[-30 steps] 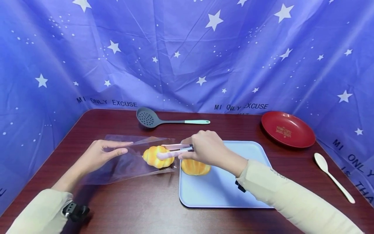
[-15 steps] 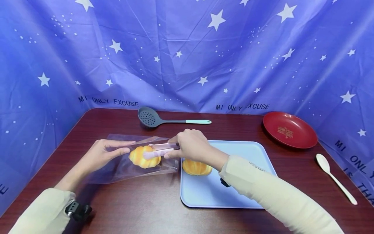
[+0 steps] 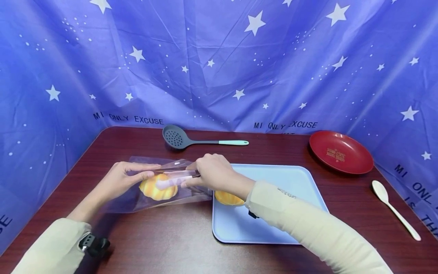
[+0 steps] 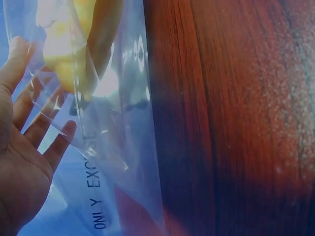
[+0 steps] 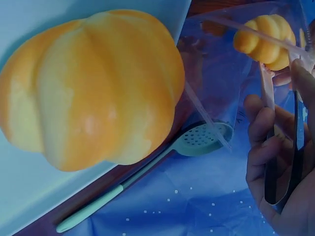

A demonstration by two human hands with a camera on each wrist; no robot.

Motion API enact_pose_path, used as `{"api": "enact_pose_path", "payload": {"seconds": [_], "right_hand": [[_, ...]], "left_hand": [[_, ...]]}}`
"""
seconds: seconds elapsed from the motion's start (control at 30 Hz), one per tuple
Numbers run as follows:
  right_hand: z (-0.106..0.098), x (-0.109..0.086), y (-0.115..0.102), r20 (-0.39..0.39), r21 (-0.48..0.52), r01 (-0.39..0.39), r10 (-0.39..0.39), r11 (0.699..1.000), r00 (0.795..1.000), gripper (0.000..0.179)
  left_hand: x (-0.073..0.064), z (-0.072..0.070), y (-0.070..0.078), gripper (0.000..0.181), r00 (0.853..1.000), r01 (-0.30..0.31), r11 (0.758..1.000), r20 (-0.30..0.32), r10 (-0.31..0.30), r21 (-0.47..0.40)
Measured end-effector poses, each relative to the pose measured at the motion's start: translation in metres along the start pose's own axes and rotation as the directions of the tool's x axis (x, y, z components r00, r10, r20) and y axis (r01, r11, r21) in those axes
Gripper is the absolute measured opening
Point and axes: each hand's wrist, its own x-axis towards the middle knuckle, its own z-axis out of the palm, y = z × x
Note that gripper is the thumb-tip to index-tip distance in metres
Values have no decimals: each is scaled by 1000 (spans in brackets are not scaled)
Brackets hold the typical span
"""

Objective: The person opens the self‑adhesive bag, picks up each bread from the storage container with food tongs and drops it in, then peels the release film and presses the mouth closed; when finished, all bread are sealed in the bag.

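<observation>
Head view: the right hand [image 3: 212, 173] grips a pair of pink tongs [image 3: 174, 179] whose tips hold a yellow bun [image 3: 158, 187] inside a clear plastic bag [image 3: 154, 190] lying on the dark wooden table [image 3: 164, 243], left of a light blue tray [image 3: 273, 205]. The left hand [image 3: 124, 179] holds the bag's upper edge between thumb and fingers, keeping the mouth open toward the right. A second bun [image 3: 228, 198] sits on the near left part of the tray, just beside the right wrist. In the left wrist view the left hand's fingers [image 4: 29, 118] lie fairly straight against the bag's film, with the bun a yellow blur behind it. In the right wrist view the fingers [image 5: 266, 147] curl round the tongs' handles, and the second bun fills the foreground. At the far edge of the table lies a grey slotted ladle [image 3: 202, 140]; to the far right a red plate [image 3: 340, 152], with a white spoon [image 3: 395, 213] nearer.
</observation>
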Motion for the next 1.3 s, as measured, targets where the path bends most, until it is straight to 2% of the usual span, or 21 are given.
{"api": "enact_pose_path", "payload": {"seconds": [0.43,0.7,0.9,1.1,1.3], "right_hand": [[4,11,-6,20,6,44,-44,999,999,47],[8,17,-14,29,-50,53,-51,997,998,42],[9,16,-19,37,-30,38,-37,999,999,44],[7,11,-12,46,-31,9,-8,999,999,54],[-4,1,2,46,-34,9,-7,999,999,64]], "left_hand": [[1,3,0,27,1000,15,1000,9,-15,26],[-1,5,-1,26,999,-34,999,8,34,43],[-1,4,-2,26,999,-43,998,3,43,51],[-3,3,-2,25,1000,-23,998,-3,24,58],[-4,1,-2,25,1000,-11,998,8,10,64]]}}
